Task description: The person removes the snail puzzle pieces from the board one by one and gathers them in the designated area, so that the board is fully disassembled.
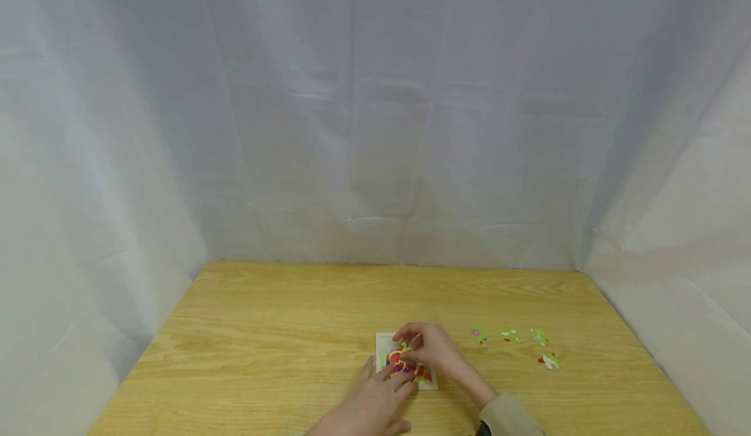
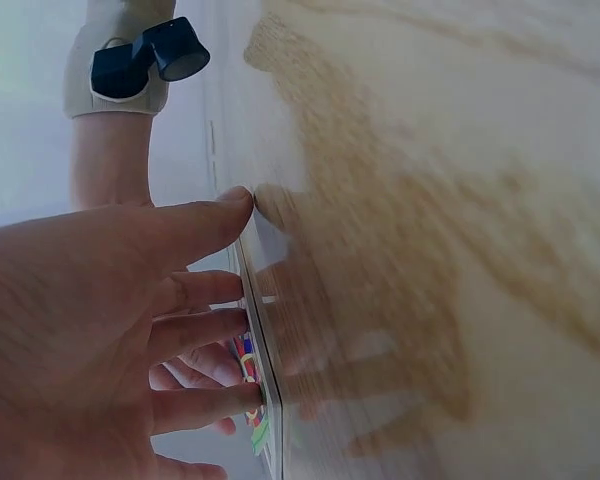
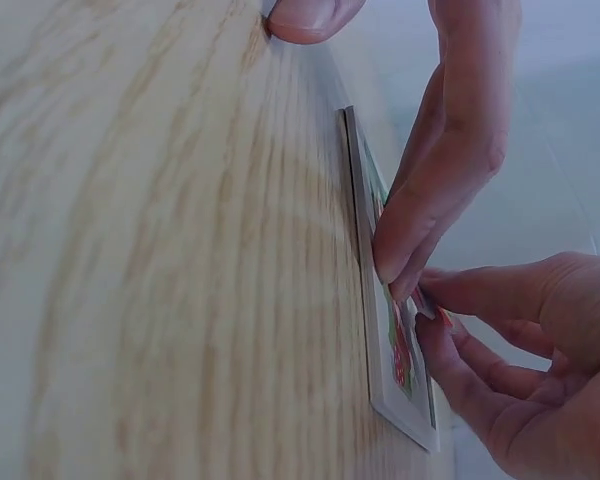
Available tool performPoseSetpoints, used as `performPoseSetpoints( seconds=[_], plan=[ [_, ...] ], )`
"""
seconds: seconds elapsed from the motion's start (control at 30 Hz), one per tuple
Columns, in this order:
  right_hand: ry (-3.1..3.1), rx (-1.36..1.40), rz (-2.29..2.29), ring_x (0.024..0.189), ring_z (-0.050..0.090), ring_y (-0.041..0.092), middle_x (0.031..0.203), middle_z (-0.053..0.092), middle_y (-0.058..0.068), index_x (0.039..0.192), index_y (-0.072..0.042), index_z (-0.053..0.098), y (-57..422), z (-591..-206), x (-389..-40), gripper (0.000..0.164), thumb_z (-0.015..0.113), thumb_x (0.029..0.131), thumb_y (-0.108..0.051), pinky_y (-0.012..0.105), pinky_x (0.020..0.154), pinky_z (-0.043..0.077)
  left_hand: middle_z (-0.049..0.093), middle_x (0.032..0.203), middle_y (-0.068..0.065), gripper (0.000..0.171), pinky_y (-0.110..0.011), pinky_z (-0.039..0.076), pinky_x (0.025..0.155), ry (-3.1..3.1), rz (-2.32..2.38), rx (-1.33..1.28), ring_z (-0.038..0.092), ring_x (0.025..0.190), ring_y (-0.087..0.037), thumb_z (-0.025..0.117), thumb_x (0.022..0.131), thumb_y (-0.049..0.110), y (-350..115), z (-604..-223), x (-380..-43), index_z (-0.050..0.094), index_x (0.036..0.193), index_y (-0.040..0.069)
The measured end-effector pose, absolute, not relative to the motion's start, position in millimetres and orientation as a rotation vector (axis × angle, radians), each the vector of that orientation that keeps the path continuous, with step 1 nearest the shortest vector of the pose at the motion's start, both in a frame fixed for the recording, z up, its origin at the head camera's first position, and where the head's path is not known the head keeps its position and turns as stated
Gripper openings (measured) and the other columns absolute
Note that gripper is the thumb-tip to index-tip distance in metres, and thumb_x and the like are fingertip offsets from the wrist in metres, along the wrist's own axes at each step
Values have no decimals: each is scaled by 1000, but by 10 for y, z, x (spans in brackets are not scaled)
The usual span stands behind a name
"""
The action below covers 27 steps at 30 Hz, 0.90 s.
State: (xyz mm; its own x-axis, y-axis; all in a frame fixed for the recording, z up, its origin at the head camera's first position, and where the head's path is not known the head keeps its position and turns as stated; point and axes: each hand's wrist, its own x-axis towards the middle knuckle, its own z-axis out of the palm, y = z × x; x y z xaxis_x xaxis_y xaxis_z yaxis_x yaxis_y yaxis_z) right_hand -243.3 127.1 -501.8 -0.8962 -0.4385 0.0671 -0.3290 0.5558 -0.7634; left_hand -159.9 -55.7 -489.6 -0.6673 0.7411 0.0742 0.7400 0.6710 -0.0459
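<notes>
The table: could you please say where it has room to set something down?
The table is bare from its left edge to the board and left hand, and along the curtain. Crowded: the board, under that and the right hand, and the pieces farther right.

The left hand lies on the picture board at seven o'clock; the right hand curls over it at two; colourful pieces (one partly pink) lie toward three.

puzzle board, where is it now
In the head view, the puzzle board lies on the wooden table, low and just right of centre, partly under the left hand and right hand, left of the loose pieces.
</notes>
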Motion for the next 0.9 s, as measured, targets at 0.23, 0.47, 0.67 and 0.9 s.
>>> performPoseSetpoints(
  seconds=[0.23,0.47,0.67,0.9],
  plan=[
    [2616,-625,-1279,77,65,11,97,70,2,105,-10,74,1269,-5018,-2443,26,82,82,-3,23,62,54,58,142,6,58,-64,46,101,-2802,31,-1240,57,130,-28,64,91,58,-562,-4891,-1592,59,136,23],
    [2604,-616,-1288,74,63,9,96,71,2,105,-10,74,1259,-5001,-2454,25,81,83,-2,24,60,53,58,141,6,57,-63,47,101,-2802,46,-1234,57,129,-28,64,91,58,-556,-4880,-1588,60,136,23],
    [2536,-557,-1312,69,61,10,93,72,2,106,-7,74,1236,-4992,-2494,25,77,83,2,25,57,51,57,143,7,56,-63,46,102,-2838,28,-1235,56,131,-28,64,91,57,-556,-4883,-1606,59,136,24],
    [2468,-473,-1388,79,66,14,93,73,5,105,-3,74,1222,-5004,-2519,26,76,80,4,29,64,57,57,143,7,56,-64,45,103,-2841,20,-1238,56,131,-28,64,91,57,-553,-4878,-1609,59,136,24]
  ],
)
